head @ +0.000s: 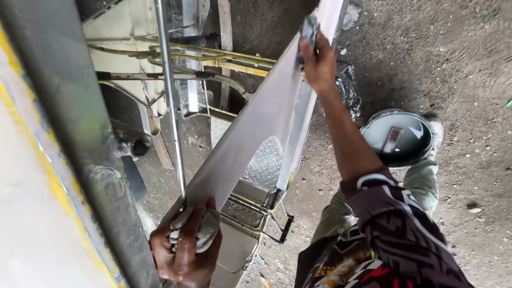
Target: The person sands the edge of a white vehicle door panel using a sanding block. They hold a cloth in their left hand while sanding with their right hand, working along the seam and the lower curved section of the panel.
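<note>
We look down along a long pale grey panel [256, 128] that slants across the middle of the view from about seven o'clock up to one o'clock. Our left hand [184, 250], at six o'clock low in the view, is closed around a grey rag [198, 230] and presses it against the lower end of the panel, fingers curled over the cloth. Our right hand [319, 61], up at one o'clock, grips a small dark scraper [308, 29] held flat against the upper edge of the panel, thumb and fingers wrapped tight on it. The right forearm runs down toward four o'clock into a dark patterned sleeve [397, 229]. At three o'clock of the panel, on the dirt ground [469, 80], sits a round tin of grey paint [399, 137] with a flat blade lying in it, well apart from both hands. Just beside the panel at its five o'clock side lies a ribbed metal step plate [265, 165]. At eleven o'clock a thin metal rod [169, 96] stands nearly upright, crossing yellow tubes [213, 53], and a wide grey and yellow beam [58, 160] fills the nine o'clock side.
</note>
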